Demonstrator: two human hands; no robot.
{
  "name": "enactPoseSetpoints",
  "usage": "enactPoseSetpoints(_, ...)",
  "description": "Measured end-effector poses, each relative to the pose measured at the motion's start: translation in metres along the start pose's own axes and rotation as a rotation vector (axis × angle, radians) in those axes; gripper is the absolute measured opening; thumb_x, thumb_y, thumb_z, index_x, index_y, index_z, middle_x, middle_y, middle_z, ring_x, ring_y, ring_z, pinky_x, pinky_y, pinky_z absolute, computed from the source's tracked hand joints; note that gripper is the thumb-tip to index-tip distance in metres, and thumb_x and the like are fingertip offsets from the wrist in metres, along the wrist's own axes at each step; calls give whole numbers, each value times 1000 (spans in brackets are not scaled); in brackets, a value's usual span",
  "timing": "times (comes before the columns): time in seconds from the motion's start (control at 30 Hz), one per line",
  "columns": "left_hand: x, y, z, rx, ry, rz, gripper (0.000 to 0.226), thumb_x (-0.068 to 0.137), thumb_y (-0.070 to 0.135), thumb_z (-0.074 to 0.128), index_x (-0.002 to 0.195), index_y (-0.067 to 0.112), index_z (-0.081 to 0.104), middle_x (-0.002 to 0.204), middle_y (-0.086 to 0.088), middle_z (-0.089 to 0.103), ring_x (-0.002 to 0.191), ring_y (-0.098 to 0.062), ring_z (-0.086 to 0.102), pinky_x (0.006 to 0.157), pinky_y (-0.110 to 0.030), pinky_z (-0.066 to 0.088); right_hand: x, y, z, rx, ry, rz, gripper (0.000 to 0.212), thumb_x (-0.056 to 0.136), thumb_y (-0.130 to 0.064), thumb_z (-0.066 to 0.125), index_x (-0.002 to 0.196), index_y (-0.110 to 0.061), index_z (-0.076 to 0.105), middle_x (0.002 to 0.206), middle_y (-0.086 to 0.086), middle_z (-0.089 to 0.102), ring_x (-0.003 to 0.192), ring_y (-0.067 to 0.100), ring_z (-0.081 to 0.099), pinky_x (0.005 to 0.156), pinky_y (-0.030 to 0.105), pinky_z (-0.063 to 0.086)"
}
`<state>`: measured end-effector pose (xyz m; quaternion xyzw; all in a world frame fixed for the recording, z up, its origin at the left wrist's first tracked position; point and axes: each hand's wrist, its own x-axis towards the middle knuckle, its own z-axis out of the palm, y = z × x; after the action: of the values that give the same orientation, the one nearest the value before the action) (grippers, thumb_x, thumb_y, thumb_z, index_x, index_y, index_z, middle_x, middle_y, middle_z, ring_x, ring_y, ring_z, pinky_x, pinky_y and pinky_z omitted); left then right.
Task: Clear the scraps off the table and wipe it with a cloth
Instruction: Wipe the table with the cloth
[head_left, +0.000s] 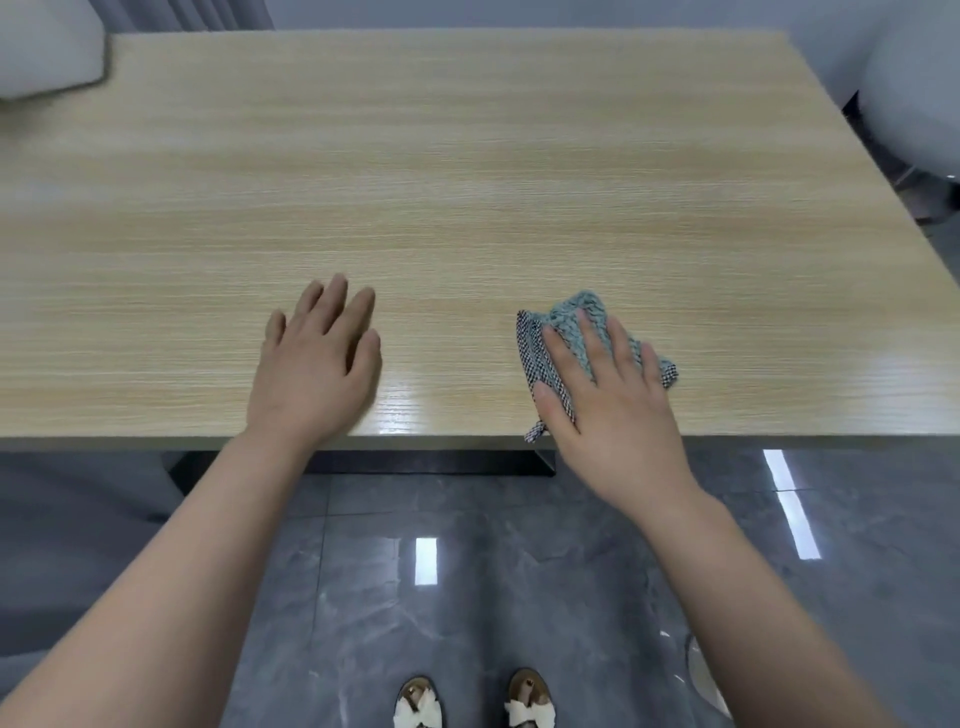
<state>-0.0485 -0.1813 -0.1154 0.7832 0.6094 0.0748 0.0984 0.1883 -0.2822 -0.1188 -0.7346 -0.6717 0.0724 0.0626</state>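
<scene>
A light wooden table (467, 182) fills the upper part of the head view. A crumpled teal and checked cloth (569, 325) lies near its front edge, right of centre. My right hand (608, 395) lies flat on the cloth with straight, spread fingers and presses it down. One corner of the cloth hangs over the table's front edge. My left hand (317, 369) rests flat on the bare wood to the left, fingers straight, holding nothing. No scraps show on the table top.
A white cushioned seat (47, 47) stands at the far left corner. A white rounded chair (914, 88) stands beyond the right edge. Glossy grey floor tiles (467, 597) and my sandalled feet (472, 701) show below the table's front edge.
</scene>
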Motion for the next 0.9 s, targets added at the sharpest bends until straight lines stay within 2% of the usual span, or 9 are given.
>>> enactPoseSetpoints(0.1,0,1,-3,-2,-23,-3,50,101,36,24,150,28,18,159,3,7,146,-13,-2,118,-40,-2,2,9,-6,-2,-19,28,63,89,-58,0,148,-36,0,158,-3,-3,145,17,-9,113,35,-13)
enactPoseSetpoints(0.27,0,-3,-13,8,-149,13,52,101,40,20,150,29,11,159,4,-1,146,-14,-7,117,-41,-3,1,-3,-9,33,5,279,57,97,-49,8,150,-29,3,158,4,-3,145,23,-10,112,39,-15)
enactPoseSetpoints(0.4,-16,-12,-25,4,-223,14,52,101,41,23,150,31,10,159,7,-2,146,-12,-6,117,-41,0,-6,-57,-1,72,-18,40,61,93,-47,5,149,-25,14,156,6,6,145,29,2,113,42,-11)
enactPoseSetpoints(0.47,-23,-18,-29,-6,-251,15,52,101,41,25,150,31,11,159,7,-1,146,-13,-5,117,-41,2,-8,-67,0,47,-90,-134,61,91,-53,0,148,-31,5,154,-2,-6,144,22,-10,113,39,-17)
enactPoseSetpoints(0.53,-29,-22,-33,-17,-295,18,52,101,40,25,150,30,11,159,6,-2,146,-14,-6,117,-41,2,-5,-57,-5,48,-149,-181,62,88,-60,-6,145,-37,-5,153,-8,-13,141,14,-19,111,34,-21)
enactPoseSetpoints(0.6,-31,-24,-37,-24,-341,33,53,101,39,25,150,28,9,158,4,-5,146,-15,-8,117,-41,1,-1,-41,-9,54,-125,-99,58,89,-59,-6,143,-38,-8,156,-7,-9,142,14,-16,111,33,-18)
enactPoseSetpoints(0.77,-30,-27,-42,-30,-390,59,53,102,37,28,151,27,10,159,2,-3,146,-19,-5,117,-42,4,1,-45,-11,31,-126,330,53,99,-47,11,148,-32,-6,157,2,-11,144,22,-17,113,39,-16)
enactPoseSetpoints(0.83,-29,-29,-44,-28,-422,84,54,102,37,28,151,27,8,159,2,-4,146,-20,-6,117,-42,5,2,-73,-6,51,-106,308,53,98,-47,7,146,-31,-9,155,2,-16,143,24,-18,112,40,-19)
enactPoseSetpoints(0.9,-27,-33,-46,-6,-445,119,55,101,39,28,151,27,7,159,3,-6,146,-20,-5,116,-40,7,4,-104,0,95,-139,171,54,94,-49,2,144,-33,-9,150,-2,-19,142,23,-20,110,38,-22)
